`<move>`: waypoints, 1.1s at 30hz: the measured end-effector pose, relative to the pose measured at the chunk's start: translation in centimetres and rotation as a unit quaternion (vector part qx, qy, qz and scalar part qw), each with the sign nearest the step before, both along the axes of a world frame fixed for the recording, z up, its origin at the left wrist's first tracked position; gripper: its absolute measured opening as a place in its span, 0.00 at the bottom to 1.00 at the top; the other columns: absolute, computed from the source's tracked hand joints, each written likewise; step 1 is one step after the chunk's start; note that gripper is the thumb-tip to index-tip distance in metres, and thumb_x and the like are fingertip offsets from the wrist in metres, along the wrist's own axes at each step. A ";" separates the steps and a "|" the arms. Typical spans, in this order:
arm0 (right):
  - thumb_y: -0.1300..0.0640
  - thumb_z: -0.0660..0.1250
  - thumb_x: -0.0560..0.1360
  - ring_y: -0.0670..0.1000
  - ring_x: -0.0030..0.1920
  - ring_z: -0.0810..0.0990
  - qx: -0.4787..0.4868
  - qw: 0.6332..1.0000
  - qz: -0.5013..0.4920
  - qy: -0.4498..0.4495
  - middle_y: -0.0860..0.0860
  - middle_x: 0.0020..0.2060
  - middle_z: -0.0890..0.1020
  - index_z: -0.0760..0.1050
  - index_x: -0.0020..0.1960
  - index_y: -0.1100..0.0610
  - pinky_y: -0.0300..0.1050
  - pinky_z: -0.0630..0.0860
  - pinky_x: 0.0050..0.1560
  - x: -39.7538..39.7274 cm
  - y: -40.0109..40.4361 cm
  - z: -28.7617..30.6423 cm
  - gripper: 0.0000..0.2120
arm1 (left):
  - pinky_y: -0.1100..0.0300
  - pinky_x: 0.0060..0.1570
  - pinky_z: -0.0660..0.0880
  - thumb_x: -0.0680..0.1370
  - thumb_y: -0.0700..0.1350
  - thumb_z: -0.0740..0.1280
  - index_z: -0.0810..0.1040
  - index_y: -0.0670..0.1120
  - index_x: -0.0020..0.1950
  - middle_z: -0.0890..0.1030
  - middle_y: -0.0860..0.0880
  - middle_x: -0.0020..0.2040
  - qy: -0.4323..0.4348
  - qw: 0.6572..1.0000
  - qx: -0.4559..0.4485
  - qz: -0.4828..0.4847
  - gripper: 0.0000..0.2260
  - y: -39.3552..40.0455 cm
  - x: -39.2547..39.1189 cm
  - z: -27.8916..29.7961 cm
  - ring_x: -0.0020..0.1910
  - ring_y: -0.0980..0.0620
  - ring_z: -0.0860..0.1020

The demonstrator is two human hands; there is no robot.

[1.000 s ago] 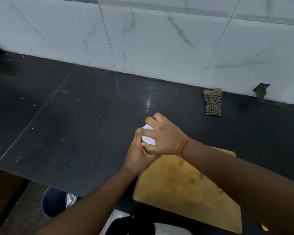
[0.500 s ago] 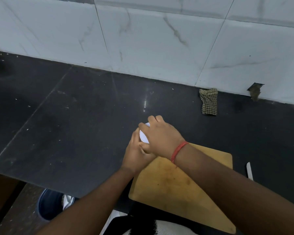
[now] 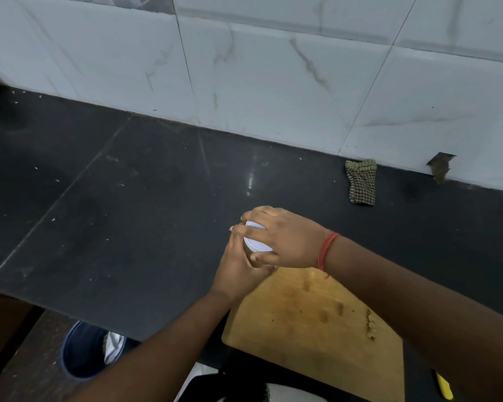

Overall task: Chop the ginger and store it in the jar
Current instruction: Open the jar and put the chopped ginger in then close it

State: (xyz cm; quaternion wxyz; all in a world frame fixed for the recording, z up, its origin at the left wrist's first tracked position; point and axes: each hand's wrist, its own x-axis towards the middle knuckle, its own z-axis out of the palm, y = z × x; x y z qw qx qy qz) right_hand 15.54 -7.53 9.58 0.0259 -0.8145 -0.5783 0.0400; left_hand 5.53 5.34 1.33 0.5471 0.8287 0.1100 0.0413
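A small jar stands on the black counter at the far left corner of the wooden chopping board [image 3: 311,323]. Only its white lid [image 3: 256,240] shows. My left hand [image 3: 238,268] wraps around the jar's body from the near side and hides it. My right hand [image 3: 285,239] comes over the top, fingers curled around the lid's rim. A few brown ginger scraps [image 3: 370,327] lie on the board's right side. The jar's contents are hidden.
A checked cloth [image 3: 360,182] lies against the tiled wall at the back right. Something yellow [image 3: 445,387] pokes out near the board's lower right. Below the counter edge stands a dark blue bin [image 3: 82,352]. The black counter [image 3: 128,213] stretches left.
Both hands stay on the jar and lid at the same spot by the board's corner. My right fingers have shifted a little around the lid, and the view has moved slightly.
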 end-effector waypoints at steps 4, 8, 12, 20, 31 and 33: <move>0.45 0.60 0.77 0.52 0.67 0.67 0.045 0.999 0.011 0.028 0.51 0.64 0.72 0.67 0.72 0.49 0.46 0.71 0.64 0.1 0.5 -0.7 0.24 | 0.49 0.46 0.81 0.66 0.52 0.77 0.63 0.64 0.64 0.75 0.56 0.59 0.005 1.000 -0.001 0.009 0.33 0.0 0.1 -0.5 0.51 0.55 0.80; 0.46 0.59 0.77 0.51 0.66 0.69 0.049 0.997 0.050 0.014 0.51 0.63 0.73 0.69 0.71 0.51 0.45 0.68 0.67 0.9 0.6 -1.0 0.23 | 0.49 0.45 0.81 0.66 0.53 0.77 0.63 0.62 0.66 0.76 0.55 0.58 0.013 1.000 0.001 0.016 0.34 0.1 0.2 -1.0 0.51 0.54 0.81; 0.48 0.59 0.78 0.52 0.63 0.71 0.085 0.995 0.049 -0.011 0.51 0.61 0.76 0.74 0.67 0.53 0.46 0.68 0.66 0.6 0.5 -1.8 0.20 | 0.53 0.51 0.81 0.66 0.52 0.77 0.64 0.61 0.69 0.74 0.59 0.61 0.005 1.000 -0.004 0.017 0.35 -0.1 0.3 -0.8 0.58 0.55 0.79; 0.49 0.62 0.75 0.51 0.54 0.74 0.182 0.943 -0.276 -0.030 0.47 0.53 0.78 0.79 0.59 0.50 0.49 0.76 0.52 -3.8 3.2 -3.6 0.15 | 0.61 0.66 0.69 0.80 0.59 0.57 0.66 0.53 0.73 0.71 0.59 0.65 -0.015 0.982 0.188 -0.008 0.22 -1.1 1.2 -2.1 0.65 0.62 0.70; 0.40 0.64 0.75 0.55 0.62 0.72 -0.034 0.957 -0.286 0.025 0.51 0.67 0.66 0.50 0.78 0.53 0.49 0.78 0.53 -5.0 0.5 0.9 0.40 | 0.52 0.62 0.75 0.71 0.52 0.76 0.63 0.59 0.71 0.66 0.69 0.64 -0.044 0.997 0.048 0.041 0.34 -1.6 -0.2 -0.4 0.66 0.60 0.69; 0.39 0.64 0.75 0.57 0.57 0.77 -0.089 0.946 -0.312 0.026 0.53 0.66 0.67 0.50 0.78 0.57 0.50 0.77 0.48 -4.5 0.6 1.7 0.41 | 0.50 0.60 0.77 0.67 0.52 0.77 0.63 0.63 0.70 0.67 0.67 0.64 -0.038 0.998 0.019 0.049 0.36 -1.5 -0.5 -0.5 0.67 0.58 0.70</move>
